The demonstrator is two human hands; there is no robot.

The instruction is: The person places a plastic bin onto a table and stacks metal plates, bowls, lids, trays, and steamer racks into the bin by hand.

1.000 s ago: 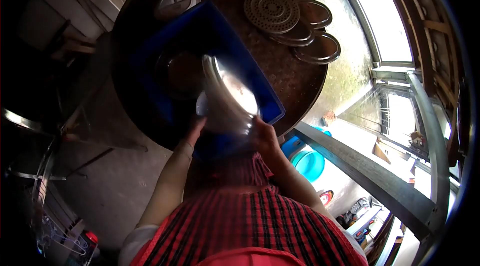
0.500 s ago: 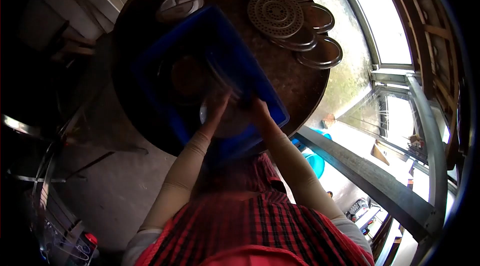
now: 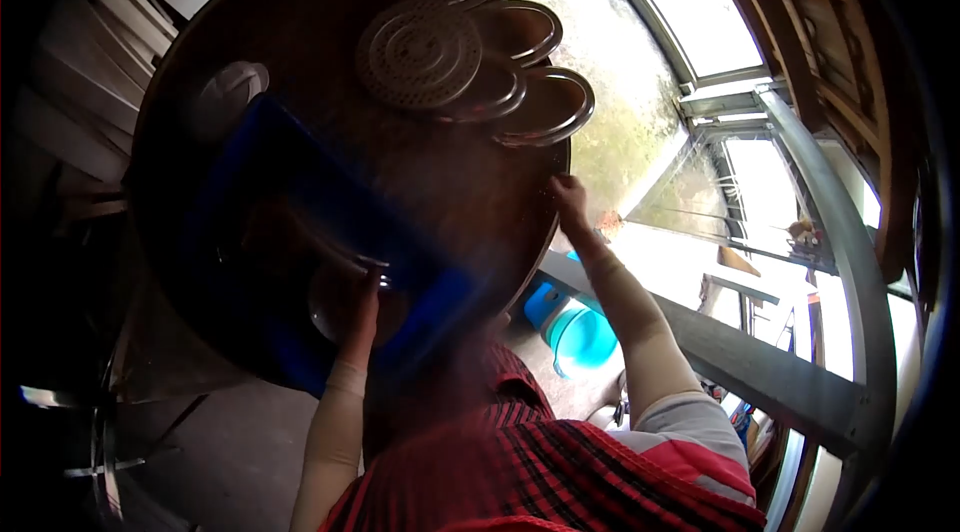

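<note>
My left hand [image 3: 361, 317] is inside the dark blue tub [image 3: 430, 294]. Its fingers are at the bright curved rim of a round, shiny-rimmed piece [image 3: 372, 263], which they seem to grip; shadow hides most of it. Under that hand a pale round dish [image 3: 325, 317] shows faintly. At the right edge of the round brown table [image 3: 450, 197], out of the tub, is my right hand [image 3: 570, 198]. Its fingers look bunched together, and I cannot make out what, if anything, is in them.
Several shiny round plates or lids [image 3: 548, 104] lie overlapped at the table's far right, with a perforated round disc [image 3: 420, 54] on top. A white divided dish [image 3: 236, 87] sits left of the tub. Beyond the metal beam [image 3: 720, 362] stands a turquoise bucket [image 3: 583, 340].
My right hand has left the tub and moved right to the table edge. My left hand remains in the tub. The view has swung right, so the table appears farther left.
</note>
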